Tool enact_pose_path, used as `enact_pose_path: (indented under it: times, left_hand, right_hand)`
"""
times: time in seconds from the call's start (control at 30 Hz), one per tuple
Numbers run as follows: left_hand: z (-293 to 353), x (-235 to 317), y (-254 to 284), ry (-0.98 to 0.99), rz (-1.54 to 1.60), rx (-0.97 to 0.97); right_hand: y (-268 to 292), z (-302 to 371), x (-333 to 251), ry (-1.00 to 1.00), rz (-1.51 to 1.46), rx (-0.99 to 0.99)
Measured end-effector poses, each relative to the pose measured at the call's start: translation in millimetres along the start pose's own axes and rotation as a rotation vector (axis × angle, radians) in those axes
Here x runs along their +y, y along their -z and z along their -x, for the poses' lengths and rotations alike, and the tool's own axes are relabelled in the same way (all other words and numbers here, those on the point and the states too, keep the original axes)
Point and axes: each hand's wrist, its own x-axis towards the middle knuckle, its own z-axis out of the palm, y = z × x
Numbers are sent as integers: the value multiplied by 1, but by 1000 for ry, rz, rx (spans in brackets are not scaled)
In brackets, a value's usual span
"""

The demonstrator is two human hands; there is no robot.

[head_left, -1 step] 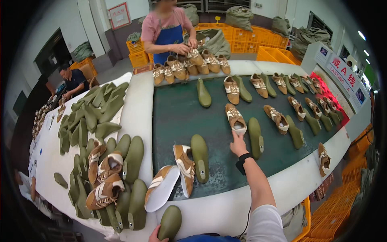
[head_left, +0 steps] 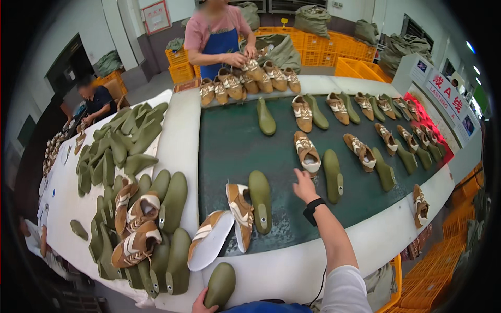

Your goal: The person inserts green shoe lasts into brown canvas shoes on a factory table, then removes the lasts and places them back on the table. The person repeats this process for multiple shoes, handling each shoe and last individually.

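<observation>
At the lower edge my left hand [head_left: 202, 303] is closed around a dark green shoe last [head_left: 221, 284], toe end up. My right hand [head_left: 304, 188] is over the green belt [head_left: 229, 141], fingers loosely apart and holding nothing. Just beyond its fingertips lies a tan-and-cream sneaker [head_left: 307, 152], its heel toward me. To the right of that shoe rests another green last [head_left: 332, 176]. Nearer, left of my right arm, a third last [head_left: 260, 201] lies beside a tan sneaker on its side [head_left: 240, 215]. A second tipped shoe shows its white sole [head_left: 213, 242].
A white side table [head_left: 62, 214] on the left bears heaped lasts [head_left: 117, 148] and several sneakers [head_left: 136, 245]. Shoe-and-last pairs line the belt toward the right. Across it, a person in a blue apron [head_left: 222, 49] handles shoes. Orange crates [head_left: 318, 49] stand behind.
My right hand has drawn back slightly from the sneaker's heel, which its fingers were at before. My left hand still holds the last.
</observation>
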Motion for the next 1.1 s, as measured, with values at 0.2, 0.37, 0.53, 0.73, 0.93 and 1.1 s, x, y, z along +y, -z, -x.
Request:
enact_pose_path:
  times: [0.2,0.37,0.53,0.73,0.93,1.1]
  left_hand:
    - [3,2,3,-23,49,-2]
    - [2,-1,3,-72,20,5]
    - [0,-11,4,-118,-5,10]
    - [-3,-19,5,-138,2,30]
    - [0,-13,7,-126,15,19]
    - [-2,-13,9,-100,12,0]
  right_hand:
    - [-35,81,-108,190,228,-428]
    - [-31,77,-97,67,278,-313]
    - [4,58,-49,171,386,-359]
    - [0,70,-66,234,561,-289]
    - [-70,28,-131,-9,-238,-161]
    - [-104,3,-170,-762,-1148,-410]
